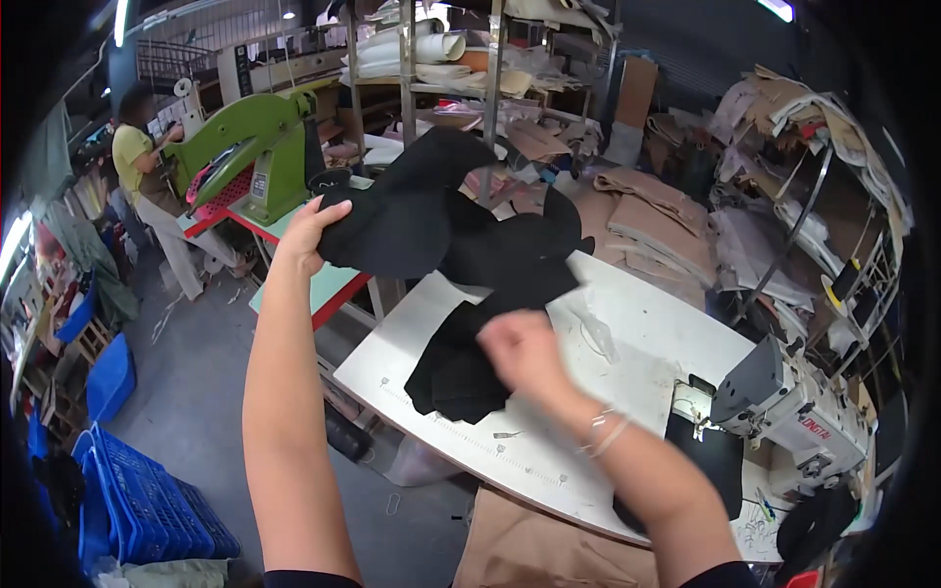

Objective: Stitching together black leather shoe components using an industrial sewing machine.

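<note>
My left hand is raised over the table's far-left side. Its thumb and fingers are closed on the edge of a black fabric piece, which spreads up and to the right. More black fabric hangs together with it or lies just behind; where one piece ends I cannot tell. Low over the white sewing table, my right hand is smeared by motion, fingers curled in. Beside and partly under it lies a pile of black fabric pieces. Whether it grips any of them is unclear.
On the table's right stands a sewing machine with black fabric by its needle. A green press machine sits on a bench at the far left, near a person. Blue crates stand lower left. Brown material stacks lie behind.
</note>
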Motion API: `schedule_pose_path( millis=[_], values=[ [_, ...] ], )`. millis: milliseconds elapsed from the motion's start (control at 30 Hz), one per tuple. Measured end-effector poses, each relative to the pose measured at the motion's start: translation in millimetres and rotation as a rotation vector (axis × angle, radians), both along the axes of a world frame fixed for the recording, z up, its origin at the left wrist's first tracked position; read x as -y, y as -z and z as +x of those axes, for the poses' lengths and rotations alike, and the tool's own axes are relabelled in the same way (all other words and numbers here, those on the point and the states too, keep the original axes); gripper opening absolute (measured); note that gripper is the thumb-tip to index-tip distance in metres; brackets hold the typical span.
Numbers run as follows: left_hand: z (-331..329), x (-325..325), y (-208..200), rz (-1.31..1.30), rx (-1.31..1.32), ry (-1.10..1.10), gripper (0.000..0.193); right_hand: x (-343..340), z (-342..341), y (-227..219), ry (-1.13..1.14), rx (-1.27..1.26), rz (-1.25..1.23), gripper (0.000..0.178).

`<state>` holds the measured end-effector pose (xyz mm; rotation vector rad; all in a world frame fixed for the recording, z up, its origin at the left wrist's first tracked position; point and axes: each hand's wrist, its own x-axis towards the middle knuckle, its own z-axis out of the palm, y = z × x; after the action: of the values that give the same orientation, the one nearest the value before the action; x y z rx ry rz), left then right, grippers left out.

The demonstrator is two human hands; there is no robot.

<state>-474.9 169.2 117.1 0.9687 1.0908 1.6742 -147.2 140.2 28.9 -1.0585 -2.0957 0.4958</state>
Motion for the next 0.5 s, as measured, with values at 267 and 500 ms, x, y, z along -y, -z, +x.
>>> schedule_pose_path(
  millis=[267,500],
  values=[
    [9,13,9,-0.008,-0.077,0.098,0.039,27,-46,52,0.078,0.577,0.075,0.045],
    [35,65,9,-0.011,-0.174,0.261,0.041,-14,108,58,0.405,0.706,0.104,0.029]
  ],
)
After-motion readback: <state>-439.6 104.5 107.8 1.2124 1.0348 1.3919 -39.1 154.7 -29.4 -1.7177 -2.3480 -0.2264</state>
